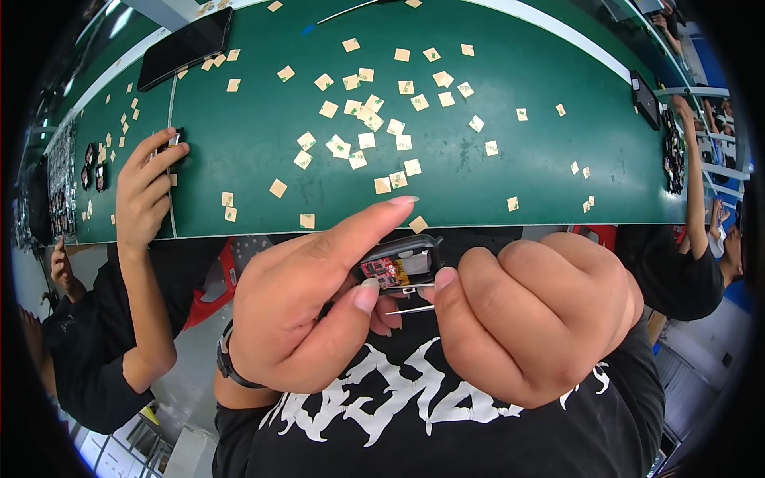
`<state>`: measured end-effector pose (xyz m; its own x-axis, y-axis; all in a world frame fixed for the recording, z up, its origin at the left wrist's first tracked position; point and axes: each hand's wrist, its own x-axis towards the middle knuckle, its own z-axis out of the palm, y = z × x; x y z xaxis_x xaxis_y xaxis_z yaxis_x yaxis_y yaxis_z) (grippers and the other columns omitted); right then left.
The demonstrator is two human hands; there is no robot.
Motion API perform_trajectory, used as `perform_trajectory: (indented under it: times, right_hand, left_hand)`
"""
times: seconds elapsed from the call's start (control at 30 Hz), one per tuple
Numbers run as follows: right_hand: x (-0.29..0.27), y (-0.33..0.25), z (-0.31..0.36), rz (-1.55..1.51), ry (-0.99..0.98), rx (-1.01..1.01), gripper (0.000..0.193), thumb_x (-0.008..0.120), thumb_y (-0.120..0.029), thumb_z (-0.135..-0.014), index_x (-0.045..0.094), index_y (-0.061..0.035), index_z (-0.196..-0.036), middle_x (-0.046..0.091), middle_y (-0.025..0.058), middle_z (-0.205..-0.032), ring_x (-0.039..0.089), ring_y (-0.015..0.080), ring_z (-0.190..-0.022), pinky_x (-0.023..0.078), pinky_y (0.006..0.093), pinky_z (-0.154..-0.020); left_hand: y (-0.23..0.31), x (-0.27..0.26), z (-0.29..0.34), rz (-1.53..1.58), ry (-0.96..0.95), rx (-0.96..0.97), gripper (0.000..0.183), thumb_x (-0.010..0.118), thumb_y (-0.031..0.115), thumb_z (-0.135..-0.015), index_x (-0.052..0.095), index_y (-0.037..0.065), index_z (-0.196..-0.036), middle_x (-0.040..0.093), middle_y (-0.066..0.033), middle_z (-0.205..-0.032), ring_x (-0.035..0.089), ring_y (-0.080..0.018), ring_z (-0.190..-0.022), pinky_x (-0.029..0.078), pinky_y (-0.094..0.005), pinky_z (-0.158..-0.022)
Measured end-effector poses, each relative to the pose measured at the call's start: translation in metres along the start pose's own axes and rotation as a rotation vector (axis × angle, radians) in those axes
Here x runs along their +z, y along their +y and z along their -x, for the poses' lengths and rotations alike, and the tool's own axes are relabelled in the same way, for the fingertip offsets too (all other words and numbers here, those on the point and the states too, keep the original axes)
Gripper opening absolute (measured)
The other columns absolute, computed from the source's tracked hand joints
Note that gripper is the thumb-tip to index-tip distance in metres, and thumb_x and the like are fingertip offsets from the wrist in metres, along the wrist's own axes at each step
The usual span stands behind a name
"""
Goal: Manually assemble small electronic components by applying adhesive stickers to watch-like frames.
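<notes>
My left hand holds a small black electronic device with its casing open, just off the near edge of the table. Inside it I see a red circuit board, a strip of yellow tape and a silvery block. My left thumb presses by the board, while the index finger stretches out past the casing. Pinched in my right hand is a pair of metal tweezers. One of its tips lies along the lower edge of the casing, the other a little below. My right fingers hide the tweezers' rear part.
Many small beige squares with green print are scattered over the green table. A black phone-like slab lies at the far left. At left, a co-worker's hand holds a small part. Black parts are stacked at right.
</notes>
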<state>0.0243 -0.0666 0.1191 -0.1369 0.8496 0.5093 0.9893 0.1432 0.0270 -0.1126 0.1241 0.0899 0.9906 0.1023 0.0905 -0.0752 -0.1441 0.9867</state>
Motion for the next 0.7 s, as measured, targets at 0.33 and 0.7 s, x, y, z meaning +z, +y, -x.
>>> perform_trajectory:
  times: [0.33,0.7]
  right_hand:
    - [-0.001,0.006,0.003,-0.063,-0.063,-0.059,0.014,0.072,-0.002,-0.068,0.062,-0.0007,-0.077,0.058,0.0070,-0.068,0.047,0.0117,-0.054,0.028,0.0226,-0.041]
    - [0.002,0.014,0.010,-0.144,-0.111,0.184,0.018,0.074,-0.008,-0.071,0.063,-0.0035,-0.084,0.061,0.0067,-0.076,0.055,0.0154,-0.060,0.041,0.0274,-0.047]
  left_hand:
    - [0.005,-0.001,-0.002,0.102,-0.068,-0.138,0.049,0.051,-0.003,-0.087,0.053,-0.015,-0.135,0.071,-0.0141,-0.093,0.068,-0.0134,-0.071,0.055,-0.0239,-0.069]
    - [-0.008,-0.002,0.001,0.282,0.040,-0.406,0.034,0.060,0.000,-0.094,0.059,-0.007,-0.128,0.067,-0.0057,-0.081,0.064,-0.0074,-0.063,0.049,-0.0211,-0.056]
